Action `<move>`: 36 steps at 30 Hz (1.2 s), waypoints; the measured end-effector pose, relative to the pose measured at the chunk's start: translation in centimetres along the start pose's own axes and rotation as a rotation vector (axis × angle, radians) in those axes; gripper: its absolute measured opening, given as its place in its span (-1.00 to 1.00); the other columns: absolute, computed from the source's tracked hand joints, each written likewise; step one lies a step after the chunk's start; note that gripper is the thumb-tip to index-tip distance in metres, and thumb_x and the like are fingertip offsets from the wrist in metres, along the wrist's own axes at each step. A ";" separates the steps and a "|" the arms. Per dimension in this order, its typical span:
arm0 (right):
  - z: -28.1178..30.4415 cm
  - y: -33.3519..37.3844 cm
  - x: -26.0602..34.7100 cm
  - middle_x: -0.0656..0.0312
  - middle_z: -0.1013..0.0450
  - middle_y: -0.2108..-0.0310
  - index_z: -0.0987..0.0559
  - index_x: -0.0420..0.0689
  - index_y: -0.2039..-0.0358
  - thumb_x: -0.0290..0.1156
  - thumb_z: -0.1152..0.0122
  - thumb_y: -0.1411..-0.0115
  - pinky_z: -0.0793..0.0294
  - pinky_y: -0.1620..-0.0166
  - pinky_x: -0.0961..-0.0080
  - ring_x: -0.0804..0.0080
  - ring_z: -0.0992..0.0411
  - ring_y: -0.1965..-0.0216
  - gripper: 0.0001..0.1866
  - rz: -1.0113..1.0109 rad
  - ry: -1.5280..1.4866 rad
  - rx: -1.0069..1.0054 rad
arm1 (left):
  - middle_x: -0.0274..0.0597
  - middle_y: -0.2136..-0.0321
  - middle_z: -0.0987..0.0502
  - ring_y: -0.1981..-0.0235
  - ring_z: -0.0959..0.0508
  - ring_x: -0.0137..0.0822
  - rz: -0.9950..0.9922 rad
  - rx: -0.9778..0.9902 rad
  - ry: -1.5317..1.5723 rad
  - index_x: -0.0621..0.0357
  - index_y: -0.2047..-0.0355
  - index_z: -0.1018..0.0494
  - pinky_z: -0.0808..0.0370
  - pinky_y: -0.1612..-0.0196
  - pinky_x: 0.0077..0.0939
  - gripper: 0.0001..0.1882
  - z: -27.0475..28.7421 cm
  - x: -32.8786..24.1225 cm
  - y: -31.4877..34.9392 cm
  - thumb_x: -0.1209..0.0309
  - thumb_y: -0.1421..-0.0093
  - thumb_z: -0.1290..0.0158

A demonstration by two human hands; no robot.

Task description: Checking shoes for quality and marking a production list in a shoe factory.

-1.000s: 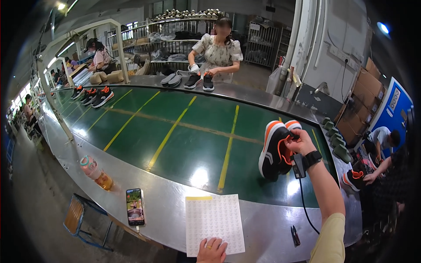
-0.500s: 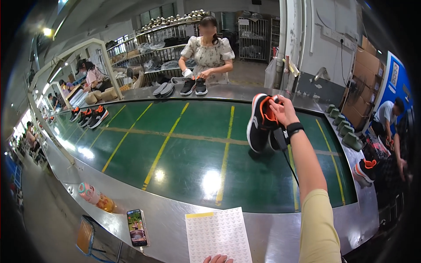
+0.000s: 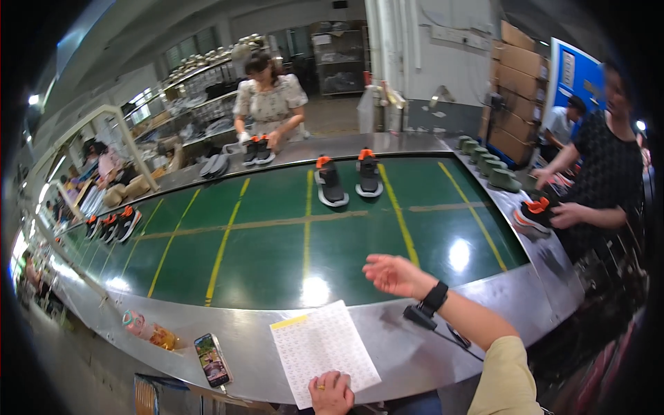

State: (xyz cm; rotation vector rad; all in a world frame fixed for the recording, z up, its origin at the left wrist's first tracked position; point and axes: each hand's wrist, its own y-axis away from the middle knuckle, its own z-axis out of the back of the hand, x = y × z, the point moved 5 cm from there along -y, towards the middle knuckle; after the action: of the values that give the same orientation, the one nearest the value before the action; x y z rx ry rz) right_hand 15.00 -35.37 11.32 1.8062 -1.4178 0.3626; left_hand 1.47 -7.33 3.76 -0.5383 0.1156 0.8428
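At the bottom edge, my left hand point(image 3: 331, 393) lies on a white printed sheet point(image 3: 325, 344) with a yellow strip at its top. Its fingers are bent and pressed together at the sheet's lower edge. My right hand point(image 3: 395, 274) hovers over the belt's near edge, fingers loosely curled and holding nothing; a black band with a small cabled device point(image 3: 420, 317) is on that wrist. Across the belt stand two black sneakers with orange linings, one on the left point(image 3: 333, 185) and one on the right point(image 3: 369, 176), slightly apart.
The green conveyor belt point(image 3: 266, 256) has yellow cross lines and carries more sneakers point(image 3: 126, 223) at left. A bottle point(image 3: 152, 332) and phone point(image 3: 211, 361) rest on the metal edge. Green shoe forms point(image 3: 503, 180) line the right. One co-worker point(image 3: 270, 104) stands opposite; another point(image 3: 602, 159) holds a sneaker point(image 3: 534, 213).
My right hand has let go of the sneakers, which now stand on the belt's far side, and has drawn back toward me. The view has turned right. A co-worker at right has taken hold of a sneaker.
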 end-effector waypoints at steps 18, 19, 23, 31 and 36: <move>6.4 18.6 -18.8 0.21 -0.53 0.46 -0.54 -0.10 0.23 -0.38 -0.06 -0.14 -0.46 0.31 0.52 0.41 -0.51 0.40 -0.80 0.409 1.136 -0.402 | 0.02 0.02 -0.36 -0.09 -0.31 0.06 -0.055 0.108 -0.024 0.18 0.06 -0.36 -0.17 -0.14 0.04 -0.62 -1.0 -0.3 0.6 0.48 -0.06 -0.01; 6.2 18.6 -19.0 0.21 -0.53 0.46 -0.54 -0.10 0.23 -0.38 -0.06 -0.14 -0.46 0.31 0.52 0.41 -0.51 0.40 -0.80 0.414 1.141 -0.415 | 0.02 0.02 -0.36 -0.09 -0.31 0.06 -0.063 0.104 -0.014 0.18 0.06 -0.36 -0.17 -0.14 0.04 -0.62 -1.0 -0.2 0.8 0.48 -0.06 -0.01; 6.5 18.4 -19.9 0.25 -0.52 0.47 -0.57 0.00 0.30 -0.33 -0.07 -0.11 -0.43 0.38 0.43 0.31 -0.50 0.42 -0.83 0.596 1.227 -0.496 | 0.05 -0.04 -0.31 -0.13 -0.26 0.09 -0.046 0.165 0.004 0.20 0.00 -0.32 -0.13 -0.16 0.06 -0.56 -1.7 0.5 1.3 0.47 -0.07 0.00; 5.9 19.2 -19.9 0.29 -0.52 0.43 -0.60 0.05 0.41 -0.41 -0.08 -0.06 -0.46 0.41 0.42 0.29 -0.49 0.44 -0.87 0.870 1.316 -0.664 | 0.06 -0.06 -0.28 -0.15 -0.21 0.13 -0.036 0.182 -0.032 0.23 -0.03 -0.28 -0.09 -0.18 0.08 -0.55 -2.4 0.6 1.9 0.47 -0.10 0.05; 6.0 19.4 -19.8 0.29 -0.52 0.44 -0.60 0.03 0.43 -0.43 -0.10 -0.04 -0.47 0.43 0.46 0.31 -0.50 0.45 -0.88 0.915 1.315 -0.665 | 0.05 -0.07 -0.28 -0.17 -0.19 0.12 -0.033 0.181 -0.012 0.22 -0.04 -0.27 -0.07 -0.19 0.08 -0.55 -1.7 -0.3 1.8 0.47 -0.11 0.06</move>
State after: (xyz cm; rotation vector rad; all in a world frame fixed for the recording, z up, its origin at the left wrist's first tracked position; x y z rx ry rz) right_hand -10.71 -27.24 2.49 0.0822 -1.0147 1.1020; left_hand 0.12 -7.39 1.68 -0.3642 0.1705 0.7947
